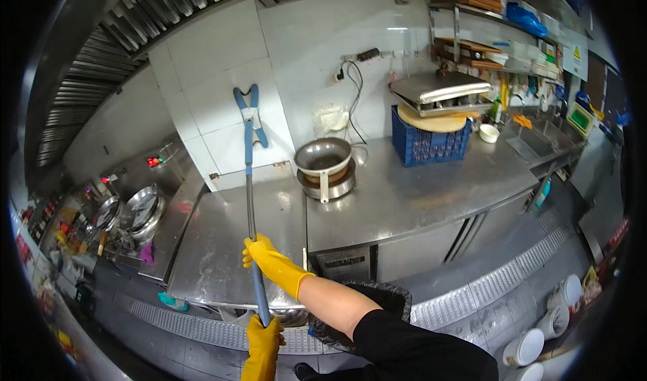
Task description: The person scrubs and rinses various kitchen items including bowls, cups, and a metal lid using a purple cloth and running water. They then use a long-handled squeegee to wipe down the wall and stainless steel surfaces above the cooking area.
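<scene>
A long-handled mop [251,199] with a metal pole and an X-shaped blue head is held upright, its head against the white tiled wall. My right hand [263,252], in a yellow rubber glove, grips the pole around its middle, above the steel counter. Lower down, my left hand [264,333], also yellow-gloved, is closed around the blue-grey grip at the pole's bottom end. To the right of the pole, a steel pan [323,156] with a handle rests on a round metal stand on the counter.
A blue plastic crate [429,143] with a round board and metal trays stands on the steel counter [394,194]. A lined bin [402,300] is below my right arm. Woks [143,211] sit at left, sinks [538,146] at right, white buckets [525,347] on the floor.
</scene>
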`<state>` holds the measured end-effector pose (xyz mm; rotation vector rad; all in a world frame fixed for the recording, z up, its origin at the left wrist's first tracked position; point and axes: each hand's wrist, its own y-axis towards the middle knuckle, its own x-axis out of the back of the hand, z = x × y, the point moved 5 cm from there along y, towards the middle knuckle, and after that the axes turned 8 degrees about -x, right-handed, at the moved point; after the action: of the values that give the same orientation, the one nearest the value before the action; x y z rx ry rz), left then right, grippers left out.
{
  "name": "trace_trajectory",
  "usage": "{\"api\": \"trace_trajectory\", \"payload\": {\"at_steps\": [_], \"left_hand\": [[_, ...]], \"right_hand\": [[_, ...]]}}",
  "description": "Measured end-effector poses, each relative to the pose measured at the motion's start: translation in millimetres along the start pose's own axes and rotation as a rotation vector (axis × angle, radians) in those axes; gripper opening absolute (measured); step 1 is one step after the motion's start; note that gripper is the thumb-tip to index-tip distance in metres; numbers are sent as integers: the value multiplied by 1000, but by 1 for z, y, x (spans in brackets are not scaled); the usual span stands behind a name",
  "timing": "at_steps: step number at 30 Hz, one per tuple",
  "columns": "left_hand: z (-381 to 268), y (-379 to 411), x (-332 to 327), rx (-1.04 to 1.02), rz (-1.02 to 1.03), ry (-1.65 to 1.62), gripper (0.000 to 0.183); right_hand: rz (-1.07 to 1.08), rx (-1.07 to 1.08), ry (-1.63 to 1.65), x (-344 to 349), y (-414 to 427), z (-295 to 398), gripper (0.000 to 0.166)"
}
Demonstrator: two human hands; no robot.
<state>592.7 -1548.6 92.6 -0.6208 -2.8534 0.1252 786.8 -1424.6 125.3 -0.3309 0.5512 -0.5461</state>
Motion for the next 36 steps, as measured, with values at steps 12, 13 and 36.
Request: {"api": "trace_trajectory", "payload": {"at_steps": [12, 13, 36], "left_hand": [[-166, 35, -64, -283, 33, -249, 24], [-168, 29, -73, -265, 33, -214, 23], [-89, -7, -287, 136, -87, -501, 21]], "right_hand": [[208, 347, -76, -13, -29, 214, 22], [115, 469, -230, -2, -41, 222, 23], [175, 33, -366, 180, 52, 94, 19]]}}
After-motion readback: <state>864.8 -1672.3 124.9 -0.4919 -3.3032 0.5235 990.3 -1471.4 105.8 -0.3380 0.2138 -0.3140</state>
